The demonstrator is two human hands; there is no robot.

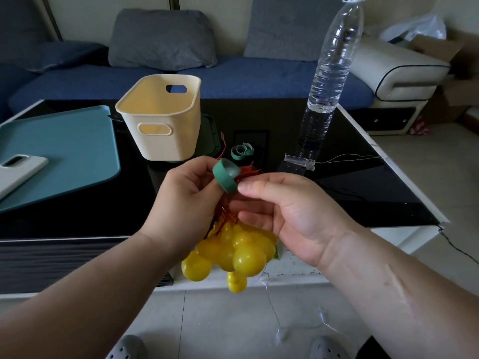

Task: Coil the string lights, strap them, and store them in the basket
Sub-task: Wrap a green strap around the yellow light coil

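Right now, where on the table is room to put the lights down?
Bare table lies in front of the wires, right of the bottle. More lies in front of the mat. Between basket and bottle it is crowded with a strap.

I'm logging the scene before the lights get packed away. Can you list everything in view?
string lights: one bundle, yellow bulbs on red wire, held, centre foreground
green strap: one, looped at the bundle's top
spare strap: one, green, curled on table
basket: one, cream, on table
bottle: one, clear, upright, right
board: one, teal, left
phone: one, white, on board
sofa: one, blue, behind
left hand: grips bundle
right hand: pinches green strap
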